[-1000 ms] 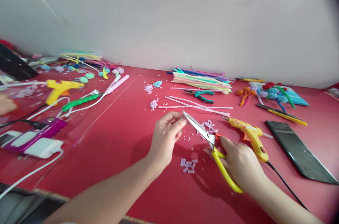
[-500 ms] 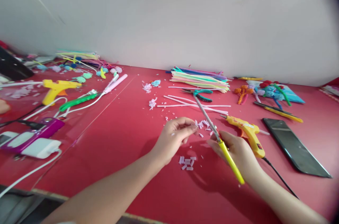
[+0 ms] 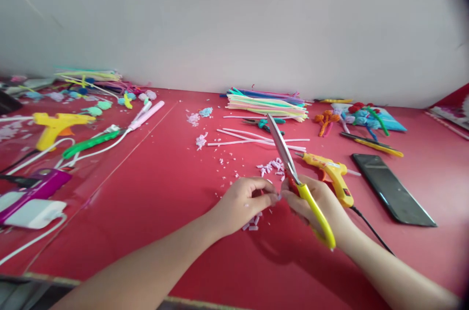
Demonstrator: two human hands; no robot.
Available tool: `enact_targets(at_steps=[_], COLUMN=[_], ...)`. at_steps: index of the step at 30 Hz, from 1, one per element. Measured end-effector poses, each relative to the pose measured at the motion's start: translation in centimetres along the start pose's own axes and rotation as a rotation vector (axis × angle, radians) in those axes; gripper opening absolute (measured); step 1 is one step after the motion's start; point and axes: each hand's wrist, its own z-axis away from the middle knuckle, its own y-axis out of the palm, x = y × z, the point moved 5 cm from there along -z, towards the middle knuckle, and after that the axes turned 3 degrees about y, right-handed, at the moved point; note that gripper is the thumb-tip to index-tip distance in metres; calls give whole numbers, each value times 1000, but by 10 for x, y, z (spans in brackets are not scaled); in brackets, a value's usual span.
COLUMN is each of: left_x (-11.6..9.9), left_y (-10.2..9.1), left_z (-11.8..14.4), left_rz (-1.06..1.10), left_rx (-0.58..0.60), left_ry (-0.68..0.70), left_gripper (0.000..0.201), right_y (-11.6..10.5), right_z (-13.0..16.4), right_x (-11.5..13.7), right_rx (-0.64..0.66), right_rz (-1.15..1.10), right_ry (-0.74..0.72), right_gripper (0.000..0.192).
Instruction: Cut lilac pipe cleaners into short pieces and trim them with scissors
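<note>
My left hand point(image 3: 244, 207) is pinched, its thumb and index fingertips together on a tiny pale-lilac piece point(image 3: 279, 197) that is mostly hidden. Yellow-handled scissors point(image 3: 283, 149) rest in my right hand point(image 3: 331, 205), blades pointing up and away, nearly together. The right fingertips come close to the left ones; whether they touch the same piece I cannot tell. Just beyond the hands lies a small heap of cut lilac pipe-cleaner pieces point(image 3: 271, 167). A second group of cut pieces point(image 3: 252, 226) is partly covered by my left hand.
Lilac pipe cleaners point(image 3: 256, 140), pliers point(image 3: 264, 124) and a colourful pipe-cleaner bundle point(image 3: 267, 104) lie farther back. At right are a yellow glue gun point(image 3: 335, 175), a phone point(image 3: 394, 190) and a cutter knife point(image 3: 377, 144). A purple power strip point(image 3: 44, 188) and another glue gun point(image 3: 54, 126) occupy the left.
My hands have drawn together, fingertips now almost meeting. The scissors have turned in my right hand, showing more of the blade's face and handle loop. The whole view has shifted slightly.
</note>
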Motion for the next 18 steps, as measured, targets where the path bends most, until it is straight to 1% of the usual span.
enact_targets(at_steps=[4, 6, 8, 10, 14, 16, 18], left_x=[0, 0, 0, 0, 3, 4, 4], left_y=[0, 0, -3, -12, -38, -45, -49], left_z=[1, 1, 0, -1, 1, 3, 3], left_rz=[-78, -57, 14, 126, 376, 461, 507], left_rx=[-41, -50, -81, -178, -443, -512, -544], left_ry=[20, 31, 38, 47, 60, 67, 74], left_gripper=[11, 10, 10, 9, 11, 11, 11], right_y=[2, 2, 0, -5, -11, -10, -8], right_z=[0, -1, -2, -3, -5, -6, -6], right_x=[-1, -2, -2, -2, -2, -3, -5], right_rx=[10, 9, -18, -77, -167, -178, -195], right_rz=[79, 131, 208, 317, 549, 637, 721], right_ry=[-51, -79, -105, -127, -156, -159, -166], right_gripper=[12, 13, 15, 19, 26, 28, 29])
